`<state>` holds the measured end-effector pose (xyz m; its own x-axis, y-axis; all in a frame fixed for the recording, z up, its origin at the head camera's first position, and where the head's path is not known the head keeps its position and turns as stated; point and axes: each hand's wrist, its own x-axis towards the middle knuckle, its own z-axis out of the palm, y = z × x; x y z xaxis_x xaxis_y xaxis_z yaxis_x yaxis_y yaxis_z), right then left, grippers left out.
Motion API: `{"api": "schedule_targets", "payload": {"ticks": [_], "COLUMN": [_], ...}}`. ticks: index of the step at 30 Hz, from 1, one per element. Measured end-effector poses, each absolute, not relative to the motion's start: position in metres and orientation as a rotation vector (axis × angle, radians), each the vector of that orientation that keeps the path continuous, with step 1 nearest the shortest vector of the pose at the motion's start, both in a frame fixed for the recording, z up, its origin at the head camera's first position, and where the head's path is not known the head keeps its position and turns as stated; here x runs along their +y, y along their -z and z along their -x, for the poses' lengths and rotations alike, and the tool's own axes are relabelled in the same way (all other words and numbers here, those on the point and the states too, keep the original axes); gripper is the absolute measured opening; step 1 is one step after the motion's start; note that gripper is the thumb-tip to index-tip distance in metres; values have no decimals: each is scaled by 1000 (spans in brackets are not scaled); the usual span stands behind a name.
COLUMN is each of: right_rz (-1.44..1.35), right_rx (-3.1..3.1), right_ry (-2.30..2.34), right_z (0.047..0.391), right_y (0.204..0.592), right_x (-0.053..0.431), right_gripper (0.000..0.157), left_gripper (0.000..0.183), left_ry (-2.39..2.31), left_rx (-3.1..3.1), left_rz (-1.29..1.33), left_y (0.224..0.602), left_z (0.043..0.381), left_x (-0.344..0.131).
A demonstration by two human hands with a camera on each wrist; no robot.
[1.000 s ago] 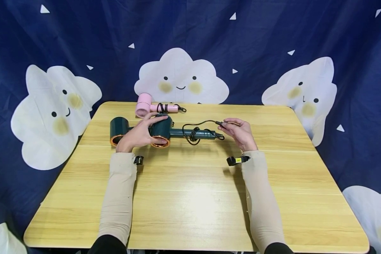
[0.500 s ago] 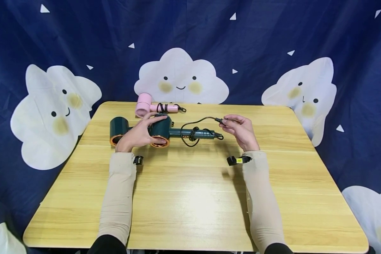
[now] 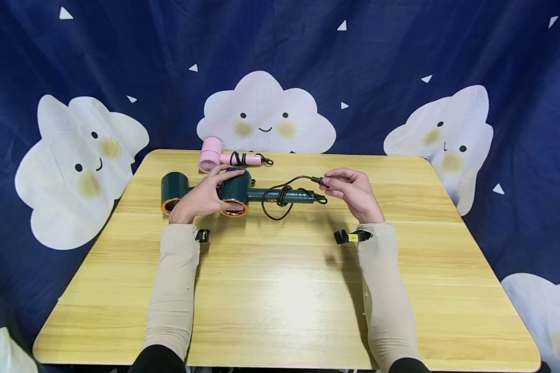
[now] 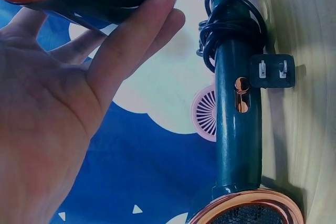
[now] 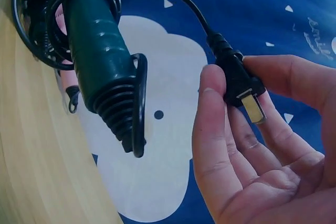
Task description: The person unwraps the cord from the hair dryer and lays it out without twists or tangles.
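A: What step are we seeing?

B: I'd judge the person is managing the cord [image 3: 283, 196] of the dark green hair dryer [image 3: 263, 195]. Part of it is circling the handle and a loose loop is hanging below. I can't tell whether it is going on or coming off.

A: Where is the dryer lying?

B: It is sitting at the far half of the table [image 3: 270, 290], its handle pointing right; whether it is fully resting there, I can't say. A second green dryer [image 3: 175, 185] is lying just to its left, and a pink hair dryer [image 3: 211, 153] is lying behind.

A: How would someone be doing this well?

B: By holding the head firm, leading the plug [image 5: 240, 81] in an unhurried arc, and leaving enough slack that nothing is pulling on the ribbed strain relief [image 5: 115, 111]. The loop could be snagging on the handle's end otherwise.

A: And the grip?

B: The left hand [image 3: 205, 196] is spanning the barrel, spread about as wide as it, the thumb pressing at the copper-rimmed side and the fingers reaching over the top. The right hand [image 3: 352, 190] is pinching the plug narrowly between thumb and fingers, its prongs facing free.
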<state>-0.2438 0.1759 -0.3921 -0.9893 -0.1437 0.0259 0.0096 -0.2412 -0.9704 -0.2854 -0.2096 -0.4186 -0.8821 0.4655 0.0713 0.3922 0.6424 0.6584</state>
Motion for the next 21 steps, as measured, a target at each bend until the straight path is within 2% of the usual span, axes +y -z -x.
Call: {"api": "schedule_targets", "payload": {"ticks": [21], "right_rz": [282], "right_rx": [1865], "right_ry": [2102], "right_z": [235], "right_y": [384], "right_x": [177], "right_gripper": [16], "left_gripper": [96], "left_ry": [-1084], "left_rx": [2774], "left_rz": [-709], "left_y": [416], "left_z": [285], "left_x": [-215]}}
